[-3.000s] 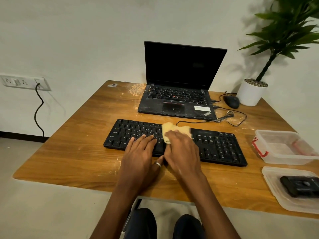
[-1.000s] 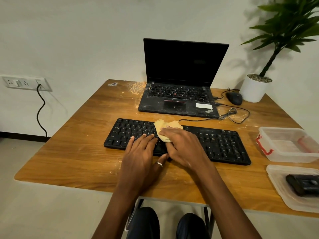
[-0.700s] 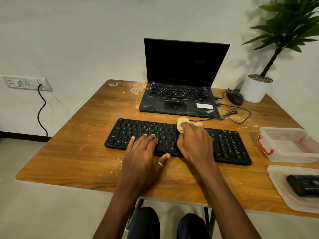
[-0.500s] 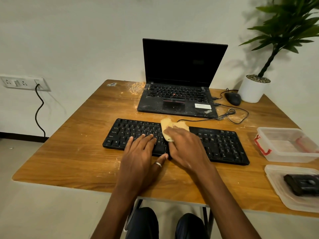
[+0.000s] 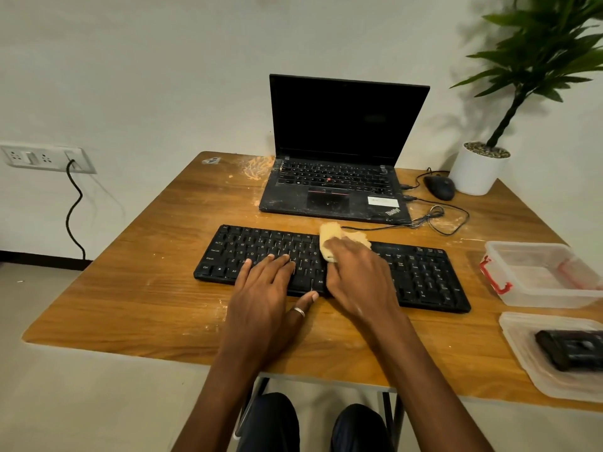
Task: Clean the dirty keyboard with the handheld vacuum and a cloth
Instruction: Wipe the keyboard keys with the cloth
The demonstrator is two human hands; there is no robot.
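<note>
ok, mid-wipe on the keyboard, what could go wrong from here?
The cloth in the right hand works at the back edge of the keyboard, by its cable; it may snag it.
Dust swept off the back could land near the already dusty laptop.
The left hand rests flat on keys; it may press them.

My keyboard [image 5: 254, 246] is black with white lettering, and my cloth [image 5: 329, 237] is pale yellow. The ring [image 5: 298, 312] on my left grip [image 5: 264, 301] is silver. The bench [image 5: 146, 288] is honey-brown wood grain streaked with pale dust. The laptop [image 5: 346, 119] is black with a red dot [image 5: 329, 180] among its keys. The plant pot [image 5: 478, 174] is white, and the clear box [image 5: 538, 288] has red clasps [image 5: 491, 275].
</note>
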